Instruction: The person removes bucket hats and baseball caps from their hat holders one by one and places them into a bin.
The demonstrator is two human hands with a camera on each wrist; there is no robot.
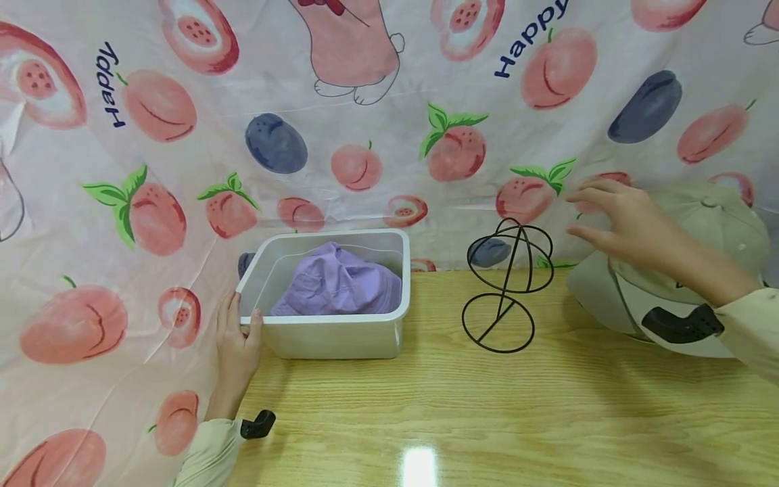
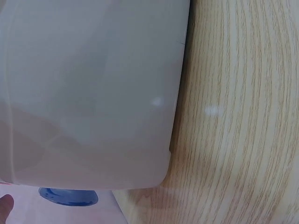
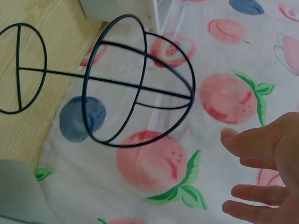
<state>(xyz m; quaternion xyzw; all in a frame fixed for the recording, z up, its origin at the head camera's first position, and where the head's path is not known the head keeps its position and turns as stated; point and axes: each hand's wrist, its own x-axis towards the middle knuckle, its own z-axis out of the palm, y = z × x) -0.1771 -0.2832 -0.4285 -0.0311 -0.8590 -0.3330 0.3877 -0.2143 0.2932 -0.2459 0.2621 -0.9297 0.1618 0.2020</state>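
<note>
My left hand point(image 1: 237, 348) is at the front left corner of a white plastic bin point(image 1: 341, 338), thumb at the front rim and straight fingers along the left side. In the left wrist view the bin wall point(image 2: 93, 93) fills much of the frame, with one fingertip point(image 2: 5, 205) at the lower left. A purple fabric hat point(image 1: 341, 281) lies crumpled inside the bin. My right hand point(image 1: 627, 220) is raised, fingers spread and holding nothing, overlapping an olive-beige cap point(image 1: 712, 223) in the head view. Left of it stands a black wire hat stand point(image 1: 510, 270) with its rounded top bare.
More brims, one pale grey-green point(image 1: 590, 291), show below the olive-beige cap. A dark blue item point(image 1: 245, 262) peeks out behind the bin's left side. Fruit-print cloth point(image 1: 365, 203) hangs behind the wooden table point(image 1: 487, 419) and along its left side.
</note>
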